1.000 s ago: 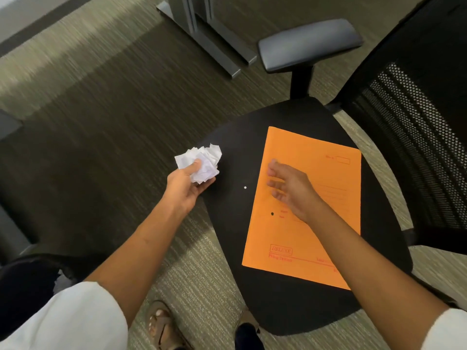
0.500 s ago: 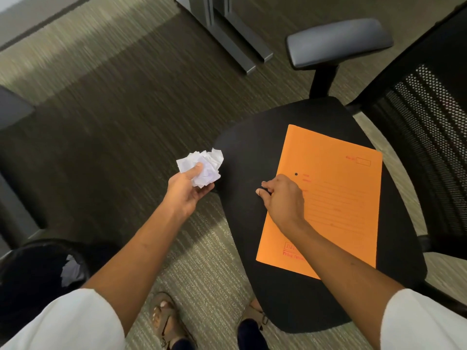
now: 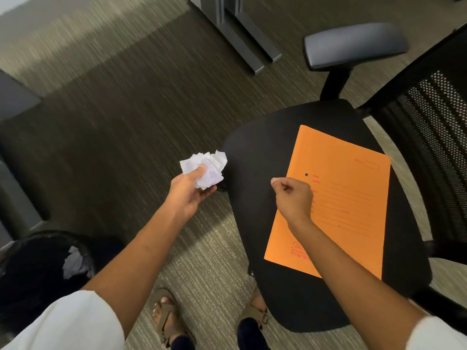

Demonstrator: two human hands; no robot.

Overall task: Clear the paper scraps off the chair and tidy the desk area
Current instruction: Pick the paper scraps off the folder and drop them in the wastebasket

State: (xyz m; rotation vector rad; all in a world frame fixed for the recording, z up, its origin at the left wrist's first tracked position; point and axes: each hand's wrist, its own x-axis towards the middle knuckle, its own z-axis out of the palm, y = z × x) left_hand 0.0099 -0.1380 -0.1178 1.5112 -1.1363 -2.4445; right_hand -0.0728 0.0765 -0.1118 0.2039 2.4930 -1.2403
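My left hand [image 3: 188,193] holds a crumpled wad of white paper scraps [image 3: 207,169] over the carpet, just left of the black chair seat [image 3: 255,152]. My right hand [image 3: 294,198] hovers above the seat's left part with fingers curled and thumb pinched against forefinger. Whatever it pinches is hidden between the fingertips. The white speck that lay on the seat is gone. An orange folder [image 3: 348,188] with red print lies flat on the seat, partly under my right forearm.
A black waste bin [image 3: 32,261] with a liner and some white paper [image 3: 74,262] in it stands at lower left. The chair's armrest [image 3: 353,45] and mesh backrest [image 3: 429,127] rise at right. Grey desk legs [image 3: 242,39] stand on the carpet ahead. My sandalled feet are below.
My right hand left the folder, pinched at a tiny white speck on the seat and has lifted with fingers curled. The speck is gone. My left hand kept its wad.
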